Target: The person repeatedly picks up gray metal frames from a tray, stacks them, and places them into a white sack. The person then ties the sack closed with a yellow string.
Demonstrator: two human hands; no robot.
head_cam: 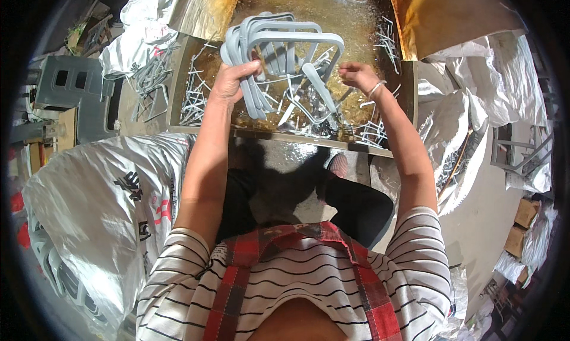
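Note:
My left hand grips a bundle of grey plastic frames at its left side, the thumb pressed over it. The frames are bent, looped pieces nested together, held above a wide shallow trough with a wet brown bottom. To the right of the bundle, my right hand hovers with its fingers partly curled and apart, and I see nothing in it. Under the bundle a grey plastic piece with a rounded end slants down toward other thin grey parts near the trough's front edge.
Thin grey plastic scraps lie along the trough's left side, with more scraps at its front right corner. A full white woven sack stands at my left. An opened sack holds grey pieces at right. Cardboard sheets rise behind.

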